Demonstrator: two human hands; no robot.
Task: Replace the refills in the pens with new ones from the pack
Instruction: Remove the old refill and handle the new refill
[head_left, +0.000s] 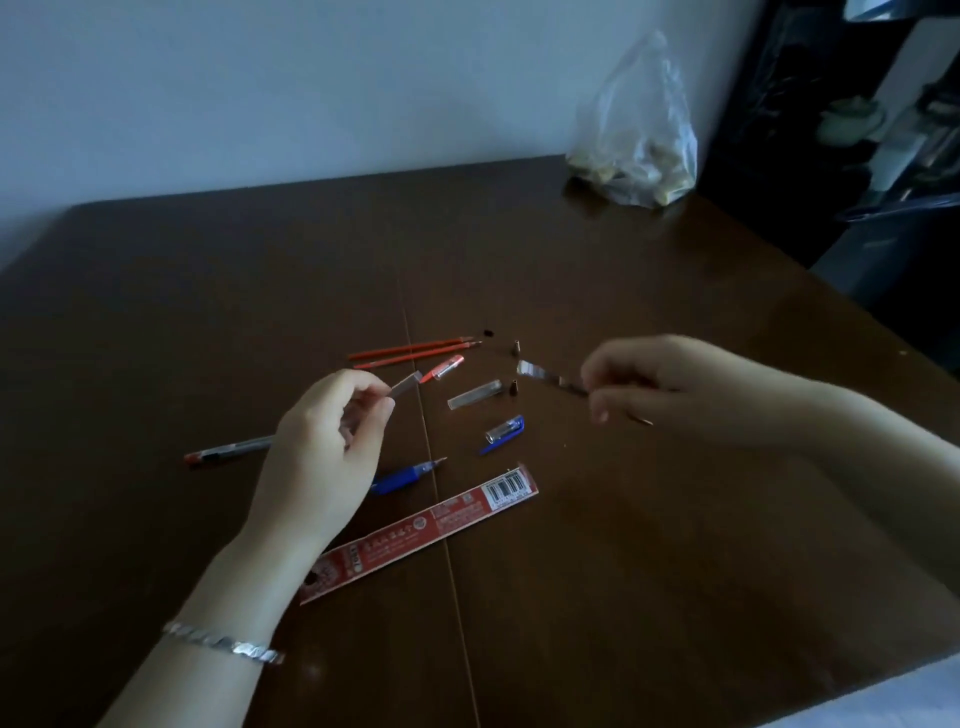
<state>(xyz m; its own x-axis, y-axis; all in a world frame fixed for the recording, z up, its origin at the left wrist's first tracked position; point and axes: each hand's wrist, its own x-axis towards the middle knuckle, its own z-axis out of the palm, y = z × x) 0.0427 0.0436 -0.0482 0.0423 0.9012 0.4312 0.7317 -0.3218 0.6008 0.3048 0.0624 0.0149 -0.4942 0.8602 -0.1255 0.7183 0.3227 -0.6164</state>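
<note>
My left hand (322, 447) pinches a clear pen barrel (405, 385) whose end sticks out past my fingertips. My right hand (675, 389) is closed on a thin, blurred refill (545, 376) that points left, its clear end toward the barrel. Between them on the table lie two red refills (415, 351), a red cap (444, 369), a clear barrel piece (475, 394) and a blue cap (504, 434). A blue pen (410, 473) lies partly under my left hand. The red refill pack (426, 530) lies flat nearer to me.
A clear pen with a red end (228, 449) shows left of my left hand. Two small metal tips (517, 347) (513, 387) lie loose on the brown table (623, 571). A plastic bag (639, 145) stands at the far right corner, beside a dark cabinet (831, 130).
</note>
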